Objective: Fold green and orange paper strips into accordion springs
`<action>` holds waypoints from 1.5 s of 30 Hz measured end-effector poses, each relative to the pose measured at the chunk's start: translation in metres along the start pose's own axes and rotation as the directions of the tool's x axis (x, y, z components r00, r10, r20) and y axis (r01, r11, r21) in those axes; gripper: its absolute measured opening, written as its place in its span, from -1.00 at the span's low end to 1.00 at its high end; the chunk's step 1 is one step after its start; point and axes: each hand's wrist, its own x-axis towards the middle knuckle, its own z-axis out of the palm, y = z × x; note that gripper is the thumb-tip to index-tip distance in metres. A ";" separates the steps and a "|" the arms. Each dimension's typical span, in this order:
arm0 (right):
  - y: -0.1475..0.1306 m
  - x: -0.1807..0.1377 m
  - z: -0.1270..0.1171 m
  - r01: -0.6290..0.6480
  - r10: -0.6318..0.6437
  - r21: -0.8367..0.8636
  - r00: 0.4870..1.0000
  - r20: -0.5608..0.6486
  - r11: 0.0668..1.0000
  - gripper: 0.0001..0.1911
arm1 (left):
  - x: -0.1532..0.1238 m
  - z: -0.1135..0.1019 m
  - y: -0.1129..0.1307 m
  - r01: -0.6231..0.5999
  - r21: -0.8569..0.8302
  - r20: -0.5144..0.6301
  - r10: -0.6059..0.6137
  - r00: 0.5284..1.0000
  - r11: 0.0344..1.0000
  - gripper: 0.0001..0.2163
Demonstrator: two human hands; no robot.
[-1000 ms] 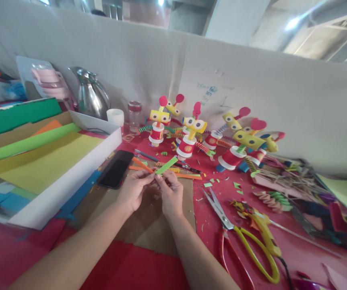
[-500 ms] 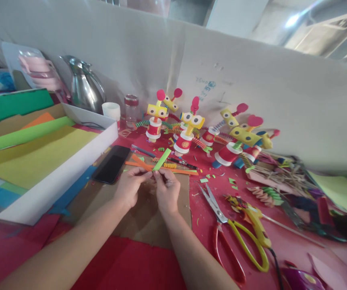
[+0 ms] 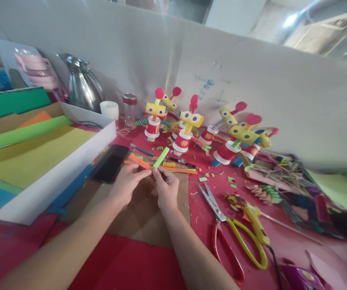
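My left hand [image 3: 127, 182] and my right hand [image 3: 167, 188] meet over a brown cardboard sheet [image 3: 140, 217], and both pinch the lower end of a green paper strip [image 3: 161, 157]. The strip sticks up and away from my fingertips. An orange paper strip [image 3: 139, 161] lies just behind my left fingers. A black phone [image 3: 110, 163] rests to the left of my left hand.
Scissors [image 3: 230, 229] and a yellow glue gun [image 3: 253, 217] lie to the right. Several paper-cup figures [image 3: 185, 135] stand at the back, beside a steel kettle [image 3: 81, 86], a white cup [image 3: 110, 109] and a jar [image 3: 130, 108]. A white tray [image 3: 55, 181] of coloured paper sheets sits left.
My hands stay together on the green strip, which has tipped a little steeper. The camera view has shifted slightly, so everything sits a bit lower-left to upper in frame.
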 end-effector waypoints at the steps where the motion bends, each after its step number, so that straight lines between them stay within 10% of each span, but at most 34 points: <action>1: 0.000 0.000 0.000 -0.006 0.006 0.030 1.000 0.000 1.000 -0.82 | 0.000 0.000 0.000 -0.012 0.004 0.003 0.012 1.000 1.000 -0.82; 13: -0.004 -0.005 0.004 0.062 -0.066 0.051 0.994 0.082 0.997 -0.65 | 0.010 -0.005 0.001 0.207 -0.407 0.014 -0.221 0.975 0.890 -0.90; 45: -0.004 -0.002 0.000 0.097 -0.097 -0.138 0.995 0.009 0.986 -0.78 | -0.002 0.005 0.002 -0.017 -0.172 0.048 0.025 0.999 0.985 -0.85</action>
